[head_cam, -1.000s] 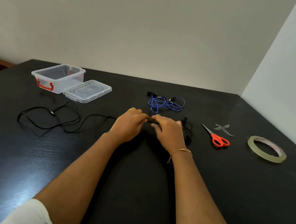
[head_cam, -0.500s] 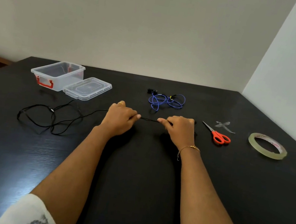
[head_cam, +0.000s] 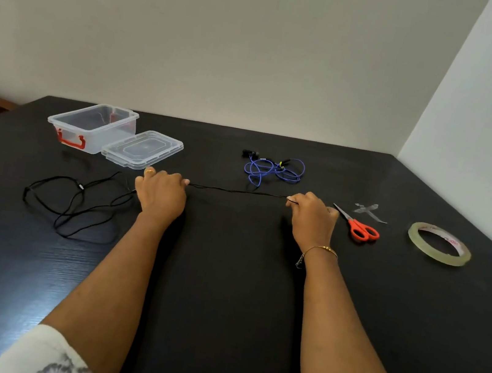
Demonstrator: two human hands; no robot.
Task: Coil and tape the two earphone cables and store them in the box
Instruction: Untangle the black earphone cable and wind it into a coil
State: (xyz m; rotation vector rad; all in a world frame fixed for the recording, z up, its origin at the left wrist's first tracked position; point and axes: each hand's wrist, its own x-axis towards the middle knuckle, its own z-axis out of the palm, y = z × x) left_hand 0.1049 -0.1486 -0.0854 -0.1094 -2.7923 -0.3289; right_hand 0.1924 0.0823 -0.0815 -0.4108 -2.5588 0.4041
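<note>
Black earphone cable (head_cam: 237,190) stretched taut between left hand (head_cam: 161,194) and right hand (head_cam: 310,217), both pinching it; slack lies left on black bench (head_cam: 223,279). Blue earphone cable (head_cam: 273,169) tangled behind. Open box (head_cam: 92,128) far left. Plain pale walls meet at right corner.

Left hand (head_cam: 162,194) and right hand (head_cam: 311,216) lie well apart, knuckles up, fingers curled in a pinch.
</note>
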